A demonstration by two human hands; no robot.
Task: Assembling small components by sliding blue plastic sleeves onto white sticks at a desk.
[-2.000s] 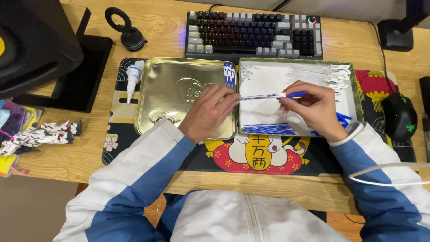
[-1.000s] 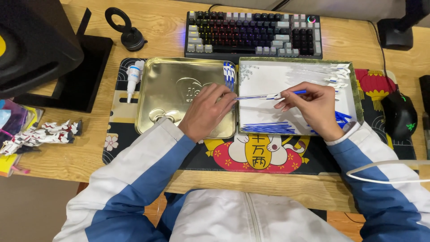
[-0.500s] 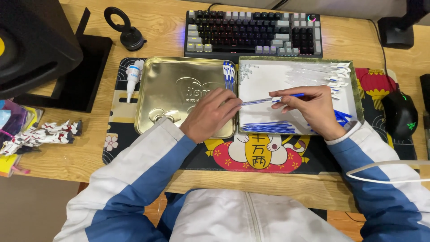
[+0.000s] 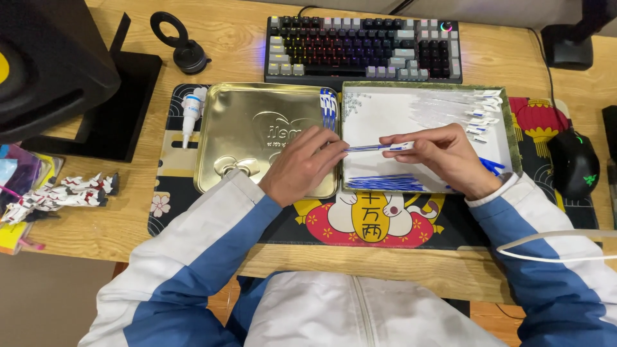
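Since the earlier frames, both hands have shifted slightly while staying joined on one thin blue-and-white pen-like stick [image 4: 379,147], which now lies nearly level just above the left part of the tray. Nearest the viewer sit a white jacket with blue sleeves and the edge of a wooden desk [image 4: 83,231], then a dark desk mat printed with a lucky cat [image 4: 373,218]. On the mat, the left hand [image 4: 302,167] has its fingertips pinched together on the stick's blue left end, over the right edge of a gold metal tin lid [image 4: 257,138]. The right hand [image 4: 443,157] has thumb and fingers clamped on the stick's white right end, above a shallow white-lined rectangular tin tray [image 4: 385,115]. More blue sticks [image 4: 385,183] lie along the tray's near edge, and clear caps [image 4: 463,109] are piled at its far right. A small white glue bottle [image 4: 191,112] lies left of the lid. Farther back sits a backlit keyboard [image 4: 363,48]; a black mouse [image 4: 572,164] rests at right.
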